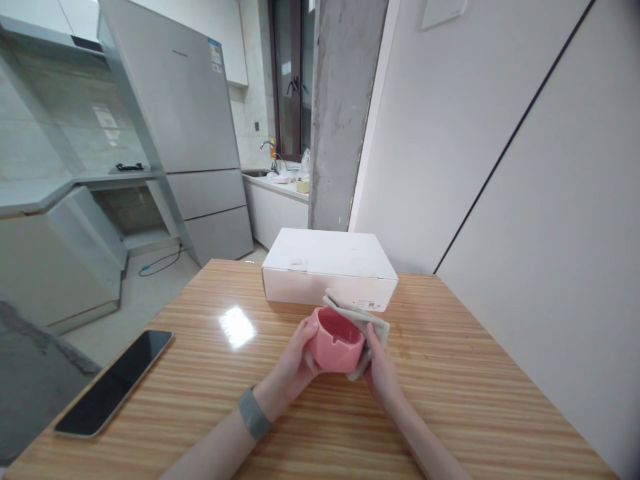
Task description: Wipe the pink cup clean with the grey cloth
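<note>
the pink bowl [334, 355] is held over the wooden table [480, 380], in front of the white box [327, 252], its opening tipped up; whether its base touches the wood is hard to tell. the left hand [296, 360] is curled firmly around the left wall, thumb near the rim. the right hand [380, 371] is partly closed, thumb over the grey cloth [353, 312] at the bowl's right side, its other fingers mostly hidden. to work the cloth well, the left hand should keep that snug hold while the right presses lightly and evenly, following the curve. the 1 clear notch in the near rim could snag fabric, so ease past it, and gather the loose upper corner.
</note>
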A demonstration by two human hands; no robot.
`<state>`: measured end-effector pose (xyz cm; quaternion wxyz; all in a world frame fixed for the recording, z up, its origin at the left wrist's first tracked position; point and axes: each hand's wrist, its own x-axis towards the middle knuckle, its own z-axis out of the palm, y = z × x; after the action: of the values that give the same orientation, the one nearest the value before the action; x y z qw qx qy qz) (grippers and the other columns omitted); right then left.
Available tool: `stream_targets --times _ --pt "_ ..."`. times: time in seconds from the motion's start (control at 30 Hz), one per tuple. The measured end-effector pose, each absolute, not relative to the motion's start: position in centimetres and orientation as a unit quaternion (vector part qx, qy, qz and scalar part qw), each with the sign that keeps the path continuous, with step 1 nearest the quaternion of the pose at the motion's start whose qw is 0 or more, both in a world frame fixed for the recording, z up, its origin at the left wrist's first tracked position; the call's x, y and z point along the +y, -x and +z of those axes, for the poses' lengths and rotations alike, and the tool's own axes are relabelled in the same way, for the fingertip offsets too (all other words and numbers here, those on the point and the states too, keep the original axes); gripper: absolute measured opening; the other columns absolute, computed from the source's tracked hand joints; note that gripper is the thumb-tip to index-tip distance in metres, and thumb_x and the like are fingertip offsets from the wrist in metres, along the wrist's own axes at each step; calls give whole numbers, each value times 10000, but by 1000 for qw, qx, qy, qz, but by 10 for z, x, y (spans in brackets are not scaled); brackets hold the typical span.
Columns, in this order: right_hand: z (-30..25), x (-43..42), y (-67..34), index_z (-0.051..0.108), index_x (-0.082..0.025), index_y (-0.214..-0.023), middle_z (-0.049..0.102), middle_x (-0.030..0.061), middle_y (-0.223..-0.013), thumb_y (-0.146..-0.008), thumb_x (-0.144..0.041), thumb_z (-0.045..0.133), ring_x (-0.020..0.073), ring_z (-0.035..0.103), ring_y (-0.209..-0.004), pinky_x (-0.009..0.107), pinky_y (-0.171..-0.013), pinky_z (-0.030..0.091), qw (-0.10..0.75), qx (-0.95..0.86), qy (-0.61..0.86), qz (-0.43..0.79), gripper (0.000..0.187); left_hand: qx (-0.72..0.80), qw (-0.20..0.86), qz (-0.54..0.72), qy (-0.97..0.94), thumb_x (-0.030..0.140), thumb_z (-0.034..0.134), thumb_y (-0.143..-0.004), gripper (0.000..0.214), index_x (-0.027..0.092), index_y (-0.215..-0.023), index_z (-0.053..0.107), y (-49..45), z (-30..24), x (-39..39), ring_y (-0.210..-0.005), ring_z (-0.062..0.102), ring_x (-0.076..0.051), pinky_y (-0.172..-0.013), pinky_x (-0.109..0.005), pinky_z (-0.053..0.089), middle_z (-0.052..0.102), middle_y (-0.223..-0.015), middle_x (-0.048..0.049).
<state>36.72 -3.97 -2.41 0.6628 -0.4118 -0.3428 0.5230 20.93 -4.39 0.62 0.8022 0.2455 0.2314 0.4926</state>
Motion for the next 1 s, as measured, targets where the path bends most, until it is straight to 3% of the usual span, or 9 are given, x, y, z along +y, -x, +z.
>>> stream_targets --times 0.17,0.3,0.43,0.53,0.7,0.83,1.0 --pt "-22 -44 -358 685 -303 -1142 691 24 -1262 -839 -549 630 225 543 -1302 418 -1157 350 673 -350 390 522 394 265 736 564 -265 324 748 -790 463 259 -1189 523 -211 5 -46 -983 635 -200 -851 -350 523 606 -1241 -59" --pt "-20 -45 -357 661 -295 -1200 664 17 -1308 -859 -533 614 234 511 -1330 448 -1183 296 670 -361 373 531 419 238 745 562 -269 272 747 -794 532 297 -1248 471 -213 6 -51 -1093 605 -222 -889 -368 511 556 -1335 -63" --pt "-25 -42 -364 697 -266 -1142 720 18 -1209 -829 -555 637 255 546 -1295 448 -1162 337 675 -335 405 518 430 184 821 471 -264 496 601 -880 564 274 -1373 441 -212 13 -50 -1215 548 -329 -922 -508 496 528 -1399 -133" --pt "-27 -39 -368 710 -240 -1117 734 26 -1180 -821 -568 634 268 561 -1277 448 -1150 357 677 -328 415 512 448 166 865 397 -257 603 443 -922 616 259 -1431 404 -210 16 -48 -1172 581 -361 -889 -562 504 512 -1425 -160" --pt "-23 -37 -370 704 -229 -1128 715 40 -1220 -831 -556 622 269 582 -1251 455 -1144 355 680 -325 401 520 449 153 860 406 -268 504 465 -953 582 259 -1470 361 -207 13 -48 -1186 578 -351 -903 -535 508 494 -1446 -164" --pt "-17 -39 -368 728 -233 -1067 756 39 -1124 -820 -560 631 265 586 -1247 457 -1155 332 688 -312 395 522 422 133 859 405 -282 453 452 -969 519 165 -1400 480 -206 8 -49 -1233 540 -356 -910 -508 513 547 -1386 -188" --pt "-12 -44 -366 736 -246 -1053 758 40 -1119 -813 -557 645 272 591 -1240 460 -1147 345 675 -316 382 546 404 132 861 399 -287 392 546 -934 485 186 -1371 509 -206 5 -50 -1214 557 -331 -887 -469 532 572 -1367 -161"
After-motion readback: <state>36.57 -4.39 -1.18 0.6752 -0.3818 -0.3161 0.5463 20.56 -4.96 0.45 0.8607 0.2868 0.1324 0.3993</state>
